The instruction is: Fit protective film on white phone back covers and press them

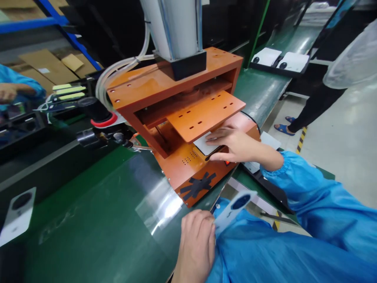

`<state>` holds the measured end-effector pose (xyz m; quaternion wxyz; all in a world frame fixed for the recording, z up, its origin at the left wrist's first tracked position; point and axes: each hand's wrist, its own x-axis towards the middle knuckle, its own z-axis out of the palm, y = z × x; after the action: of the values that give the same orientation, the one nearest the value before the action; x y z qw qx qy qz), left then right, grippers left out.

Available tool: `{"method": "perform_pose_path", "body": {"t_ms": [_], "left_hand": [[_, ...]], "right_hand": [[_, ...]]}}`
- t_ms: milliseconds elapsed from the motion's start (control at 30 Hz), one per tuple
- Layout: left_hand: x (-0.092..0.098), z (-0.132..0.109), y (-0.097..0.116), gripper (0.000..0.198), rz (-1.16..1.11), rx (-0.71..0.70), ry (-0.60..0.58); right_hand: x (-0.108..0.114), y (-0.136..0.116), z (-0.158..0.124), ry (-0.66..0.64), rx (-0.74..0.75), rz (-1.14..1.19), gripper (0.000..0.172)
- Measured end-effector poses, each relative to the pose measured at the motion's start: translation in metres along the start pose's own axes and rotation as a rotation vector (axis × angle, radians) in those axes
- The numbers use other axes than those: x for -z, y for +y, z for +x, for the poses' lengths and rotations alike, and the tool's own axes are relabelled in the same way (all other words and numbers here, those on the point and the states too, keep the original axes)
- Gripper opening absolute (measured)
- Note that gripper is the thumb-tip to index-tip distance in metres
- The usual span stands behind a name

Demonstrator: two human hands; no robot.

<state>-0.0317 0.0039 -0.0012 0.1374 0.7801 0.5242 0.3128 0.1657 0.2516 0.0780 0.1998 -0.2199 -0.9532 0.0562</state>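
Note:
My left hand [196, 239] is closed around one end of a thin white phone back cover [226, 215] with a dark round camera area; it is held tilted near the bench edge, in front of my body. My right hand [235, 143] reaches into the orange press machine [182, 169]. Its fingers lie stretched over a flat white panel [203, 144] on the machine's base, with the thumb apart at the front edge. The slotted orange pressing plate [209, 114] sits just above and hides part of this panel.
Another white cover [19, 216] lies on the green bench [88, 228] at left. A black tray [282, 67] holds two white covers at the back right. A black-and-red knob [100, 112] juts beside the press. Co-workers' arm [17, 88] and legs [312, 106] show at the sides.

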Motion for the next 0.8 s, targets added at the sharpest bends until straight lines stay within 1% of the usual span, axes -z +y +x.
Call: {"method": "perform_pose_path", "body": {"t_ms": [33, 67, 100, 133, 200, 233, 267, 300, 367, 400, 433, 500, 567, 633, 700, 733, 767, 800], "left_hand": [[0.0, 0.002, -0.002, 0.021, 0.04, -0.023, 0.016], [-0.001, 0.004, -0.004, 0.022, 0.092, -0.047, 0.04], [-0.001, 0.006, -0.006, 0.021, 0.155, -0.07, 0.072], [-0.002, 0.008, -0.009, 0.02, 0.221, -0.094, 0.108], [-0.005, 0.011, -0.014, 0.016, 0.341, -0.148, 0.166], [-0.007, 0.012, -0.016, 0.014, 0.386, -0.167, 0.188], [-0.01, 0.012, -0.019, 0.012, 0.417, -0.177, 0.205], [-0.013, 0.011, -0.02, 0.012, 0.434, -0.175, 0.217], [-0.018, 0.009, -0.022, 0.013, 0.444, -0.138, 0.218], [-0.02, 0.007, -0.023, 0.014, 0.444, -0.117, 0.21], [-0.022, 0.007, -0.023, 0.014, 0.447, -0.104, 0.199], [-0.023, 0.007, -0.024, 0.012, 0.471, -0.119, 0.19], [-0.022, 0.009, -0.025, 0.01, 0.508, -0.152, 0.196], [-0.018, 0.011, -0.025, 0.01, 0.514, -0.171, 0.205], [-0.013, 0.012, -0.02, 0.009, 0.451, -0.147, 0.223], [-0.012, 0.011, -0.015, 0.01, 0.398, -0.121, 0.245], [-0.013, 0.01, -0.009, 0.011, 0.339, -0.086, 0.273], [-0.015, 0.009, -0.001, 0.014, 0.28, -0.05, 0.297]], "right_hand": [[-0.002, -0.002, -0.005, 0.036, -0.009, 0.014, 0.045], [-0.006, -0.004, -0.013, 0.104, -0.037, 0.021, 0.041], [-0.011, -0.005, -0.024, 0.212, -0.091, 0.018, 0.037], [-0.017, -0.005, -0.038, 0.356, -0.174, 0.001, 0.035], [-0.031, -0.003, -0.073, 0.663, -0.389, -0.083, 0.034], [-0.038, 0.0, -0.092, 0.761, -0.472, -0.147, 0.035], [-0.045, 0.003, -0.11, 0.784, -0.515, -0.214, 0.037], [-0.051, 0.006, -0.127, 0.756, -0.527, -0.278, 0.04], [-0.061, 0.012, -0.151, 0.628, -0.507, -0.37, 0.048], [-0.065, 0.014, -0.159, 0.574, -0.498, -0.396, 0.052], [-0.068, 0.017, -0.163, 0.541, -0.499, -0.411, 0.056], [-0.071, 0.023, -0.165, 0.517, -0.508, -0.412, 0.06], [-0.068, 0.028, -0.161, 0.513, -0.503, -0.389, 0.059], [-0.064, 0.03, -0.158, 0.521, -0.494, -0.343, 0.054], [-0.06, 0.019, -0.161, 0.567, -0.505, -0.25, 0.047], [-0.06, 0.007, -0.164, 0.592, -0.495, -0.172, 0.045], [-0.061, -0.01, -0.169, 0.599, -0.46, -0.059, 0.043], [-0.063, -0.03, -0.175, 0.575, -0.41, 0.085, 0.044]]}}
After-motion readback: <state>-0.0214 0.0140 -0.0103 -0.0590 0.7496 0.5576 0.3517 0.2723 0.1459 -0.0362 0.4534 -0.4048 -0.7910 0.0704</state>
